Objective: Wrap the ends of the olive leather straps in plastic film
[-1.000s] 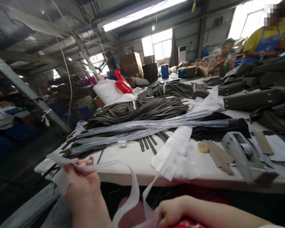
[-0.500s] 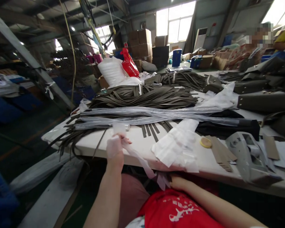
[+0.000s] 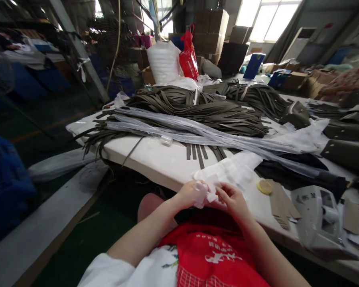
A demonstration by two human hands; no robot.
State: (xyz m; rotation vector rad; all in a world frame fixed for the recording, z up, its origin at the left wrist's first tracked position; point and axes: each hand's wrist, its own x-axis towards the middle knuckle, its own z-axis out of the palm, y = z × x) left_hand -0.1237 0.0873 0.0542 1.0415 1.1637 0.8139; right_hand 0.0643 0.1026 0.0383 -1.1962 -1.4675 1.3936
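Note:
At the table's front edge, my left hand (image 3: 189, 193) is closed around a crumpled, thin white wrapping strip (image 3: 200, 194). My right hand (image 3: 231, 198) is beside it, thumb and fingertips pinching the other end of the strip. Just beyond both hands lie white wrapping sheets (image 3: 235, 169) on the table. A small clear packet (image 3: 166, 140) and several short dark strap ends (image 3: 197, 153) lie farther off. Long dark straps (image 3: 182, 109) run across the table, with clear plastic sleeves (image 3: 179, 129) over them.
A grey tape dispenser (image 3: 317, 217), a yellow tape roll (image 3: 263, 186) and cardboard strips (image 3: 280, 201) sit to the right. Dark bag pieces (image 3: 344, 153) are at the far right. The white table's (image 3: 149, 159) front edge runs before me. Behind stand a red bag (image 3: 189, 56) and boxes (image 3: 211, 34).
My left hand has moved right and toward my body, bunching the strip. My right hand has risen from below the table edge to meet it. The view has turned left and down.

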